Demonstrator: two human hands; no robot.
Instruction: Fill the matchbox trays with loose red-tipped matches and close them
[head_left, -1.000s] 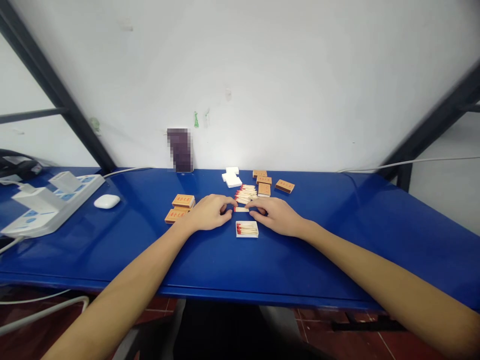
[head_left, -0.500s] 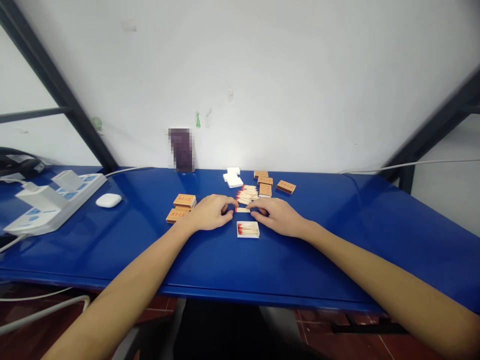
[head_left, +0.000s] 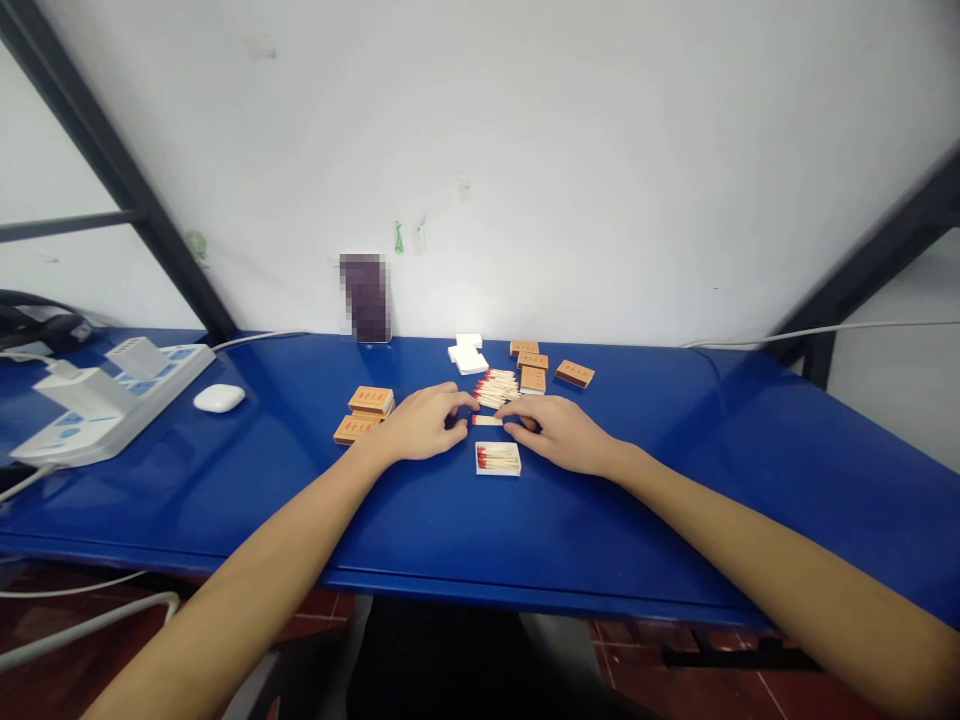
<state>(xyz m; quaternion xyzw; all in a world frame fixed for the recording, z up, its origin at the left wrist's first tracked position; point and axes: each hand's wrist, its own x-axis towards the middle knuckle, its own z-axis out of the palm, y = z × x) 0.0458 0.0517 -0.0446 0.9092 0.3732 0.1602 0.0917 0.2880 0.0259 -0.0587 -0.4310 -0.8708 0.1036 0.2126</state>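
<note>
A few red-tipped matches [head_left: 487, 421] lie side by side on the blue table between my hands. My left hand [head_left: 429, 424] rests at their red heads, thumb and index finger apart, holding nothing. At the plain ends, my right hand [head_left: 559, 430] has its index fingertip on or just over the matchsticks, with the thumb spread from it. Closer to me sits a white matchbox tray [head_left: 498, 473] with several matches inside, heads to the left. Just beyond my fingers is a loose pile of matches [head_left: 496, 387].
Orange matchboxes [head_left: 371, 399] are stacked beside my left hand. More matchboxes [head_left: 533, 380] lie behind the pile, one apart [head_left: 574, 374]. White trays [head_left: 470, 360] sit near the wall. At left are a white earbud case [head_left: 219, 398] and a power strip [head_left: 112, 410]. A pixelated upright object [head_left: 366, 300] leans there.
The view has shifted very slightly. Both hands stay almost in place around the few matches, and the tray and pile look unchanged.
</note>
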